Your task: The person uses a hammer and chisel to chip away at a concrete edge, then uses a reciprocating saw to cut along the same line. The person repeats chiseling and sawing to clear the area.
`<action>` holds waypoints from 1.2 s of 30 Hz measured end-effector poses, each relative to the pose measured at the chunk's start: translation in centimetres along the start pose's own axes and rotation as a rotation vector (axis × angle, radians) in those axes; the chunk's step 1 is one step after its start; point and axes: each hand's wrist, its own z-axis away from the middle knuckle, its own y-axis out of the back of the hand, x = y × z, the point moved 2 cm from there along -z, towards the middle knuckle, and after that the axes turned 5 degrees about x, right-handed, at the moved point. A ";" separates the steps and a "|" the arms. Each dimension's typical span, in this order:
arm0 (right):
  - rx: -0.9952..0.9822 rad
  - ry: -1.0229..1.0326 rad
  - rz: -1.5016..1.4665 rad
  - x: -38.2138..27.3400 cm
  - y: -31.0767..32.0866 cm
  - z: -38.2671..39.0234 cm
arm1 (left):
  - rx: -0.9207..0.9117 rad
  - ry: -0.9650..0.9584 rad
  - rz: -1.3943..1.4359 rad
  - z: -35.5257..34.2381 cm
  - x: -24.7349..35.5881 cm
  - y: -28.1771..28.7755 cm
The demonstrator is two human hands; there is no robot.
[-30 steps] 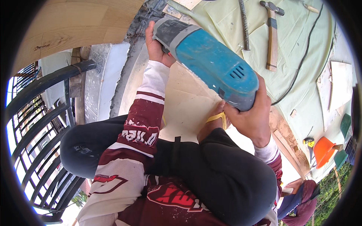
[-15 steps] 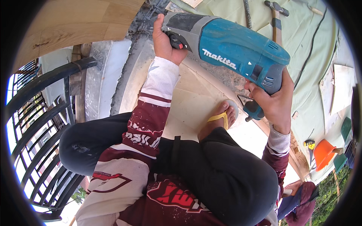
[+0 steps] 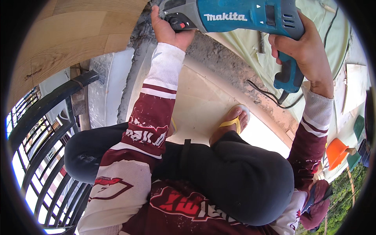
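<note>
A teal and grey rotary hammer (image 3: 243,17) lies crosswise at the top of the view, its front end cut off by the upper edge. My left hand (image 3: 171,35) cups the grey front housing from below, thumb up on its left side, beside a black knob with a red button. At the rear, my right hand (image 3: 305,51) is closed around the tool where the body meets the pistol grip (image 3: 289,74), which hangs below the fingers. From the grip's lower end runs a black cord (image 3: 270,94).
On the left stand a black metal railing (image 3: 51,92) and a wood-plank surface (image 3: 78,29). Rough broken concrete (image 3: 219,53) runs below the tool, beside a pale green sheet (image 3: 313,74) with a metal rod (image 3: 262,42). An orange object (image 3: 336,154) and another person (image 3: 318,207) are at right.
The rotary hammer has moved up in the view and turned nearly level. My right hand rose and shifted right, uncovering the pistol grip and cord. My left hand moved slightly up and left.
</note>
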 end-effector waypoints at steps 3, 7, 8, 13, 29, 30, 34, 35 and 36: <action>-0.015 -0.072 -0.138 -1.5 0.4 -0.1 | 0.094 -0.012 -0.055 -0.3 0.2 0.2; -0.007 -0.146 -0.160 -4.8 0.5 -0.2 | 0.074 0.003 -0.048 -0.7 0.2 -0.2; 0.022 -0.137 -0.144 -5.3 0.1 0.0 | 0.029 0.008 -0.032 -0.6 0.3 -0.3; 0.297 0.334 0.275 -5.3 -2.8 2.7 | -0.003 -0.035 -0.033 0.8 1.9 1.0; -0.054 0.590 0.488 -0.2 -9.7 11.5 | -0.331 0.172 0.346 7.7 0.2 6.2; -0.050 0.652 0.517 0.1 -10.2 11.9 | -0.325 0.206 0.396 8.0 0.0 6.6; 0.107 0.870 0.610 2.0 -12.7 13.2 | -0.317 0.209 0.497 8.2 -0.3 8.1; 0.094 0.881 0.631 2.4 -13.2 13.5 | -0.327 0.193 0.499 8.1 -0.2 8.5; 0.124 0.878 0.592 2.7 -13.5 13.7 | -0.315 0.182 0.506 8.0 -0.2 8.8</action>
